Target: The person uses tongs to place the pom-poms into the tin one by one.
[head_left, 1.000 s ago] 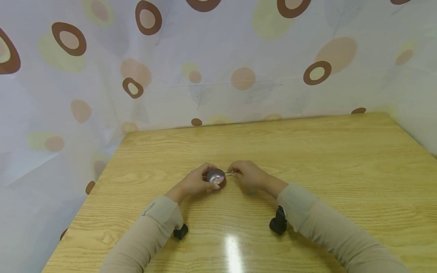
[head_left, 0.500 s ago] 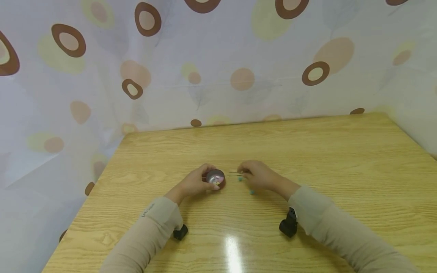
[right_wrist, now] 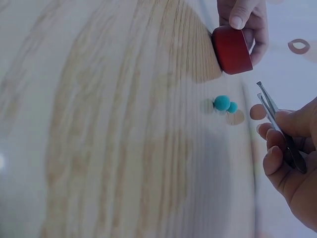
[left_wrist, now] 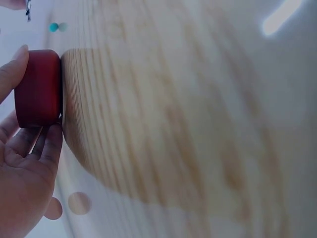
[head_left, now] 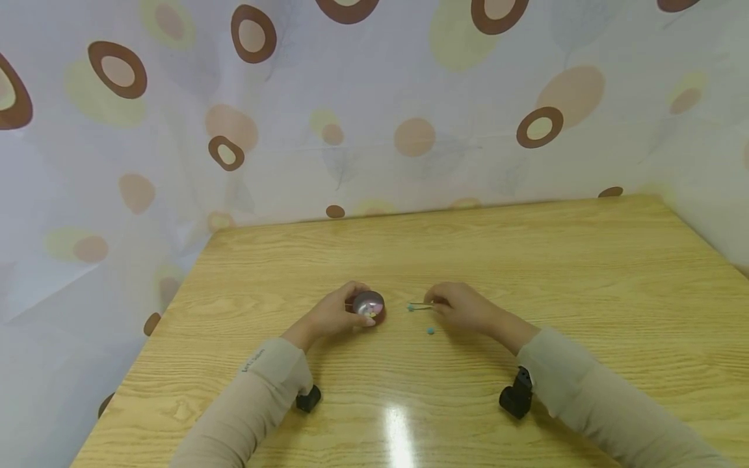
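Note:
My left hand [head_left: 329, 314] grips a small round red container [left_wrist: 38, 89] by its side; it stands on the table. In the head view this container [head_left: 368, 304] has an open top, a shiny inside, and some pink and yellow bits in it. My right hand [head_left: 465, 311] pinches metal tweezers [right_wrist: 278, 130], whose tips are spread apart with nothing visible between them. Two small teal beads lie on the table: one bead [head_left: 410, 307] by the tweezer tips, the other bead [head_left: 430, 331] nearer the person.
A wooden table [head_left: 351, 260] meets a patterned cloth wall [head_left: 374, 169] at its back edge. Black wrist cameras [head_left: 515, 394] hang under both sleeves. Light glares on the table's front part [head_left: 399, 429].
The right hand has drawn the tweezers rightward, away from the container, exposing the second teal bead. The left hand and container have stayed in place.

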{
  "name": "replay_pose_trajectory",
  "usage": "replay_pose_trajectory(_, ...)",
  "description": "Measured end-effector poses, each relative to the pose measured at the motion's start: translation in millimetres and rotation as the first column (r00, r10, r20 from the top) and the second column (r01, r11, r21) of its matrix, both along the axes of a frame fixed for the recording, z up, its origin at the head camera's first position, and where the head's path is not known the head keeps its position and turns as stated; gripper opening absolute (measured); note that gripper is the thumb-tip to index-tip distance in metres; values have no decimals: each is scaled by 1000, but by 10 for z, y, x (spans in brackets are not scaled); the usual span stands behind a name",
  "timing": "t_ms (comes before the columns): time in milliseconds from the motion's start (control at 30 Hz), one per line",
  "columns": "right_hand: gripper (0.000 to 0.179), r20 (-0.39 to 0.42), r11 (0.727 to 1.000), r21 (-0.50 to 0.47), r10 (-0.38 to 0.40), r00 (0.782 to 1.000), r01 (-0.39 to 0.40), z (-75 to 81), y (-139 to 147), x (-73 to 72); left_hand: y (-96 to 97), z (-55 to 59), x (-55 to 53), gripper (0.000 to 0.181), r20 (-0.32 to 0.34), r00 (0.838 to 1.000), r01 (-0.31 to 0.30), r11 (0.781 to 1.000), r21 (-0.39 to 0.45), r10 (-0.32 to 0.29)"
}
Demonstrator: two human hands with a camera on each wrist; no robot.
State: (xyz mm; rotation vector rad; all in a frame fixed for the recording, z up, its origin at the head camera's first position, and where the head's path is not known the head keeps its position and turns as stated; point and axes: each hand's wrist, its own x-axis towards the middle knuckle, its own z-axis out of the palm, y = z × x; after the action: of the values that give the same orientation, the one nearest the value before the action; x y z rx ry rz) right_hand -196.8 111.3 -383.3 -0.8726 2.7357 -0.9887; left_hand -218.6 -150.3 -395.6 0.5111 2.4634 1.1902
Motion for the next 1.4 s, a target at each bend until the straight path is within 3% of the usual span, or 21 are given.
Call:
replay_pose_trajectory(300,15,9,1000,14,5,1000,-6,-44,123,59,-9,0,8,54,-8,1000,9,1000,-4,-9)
replay_pose_trajectory(900,17,100,1000,21,-5,995,3,-68,330,203,-2,-2,0,58,-4,1000,5,1000,-17,-5)
replay_pose_trajectory(1400,16,109,999,10,29,994,-30,-75,296,226,-10,-14,-7,56,5,1000,12,1000,-2,-12)
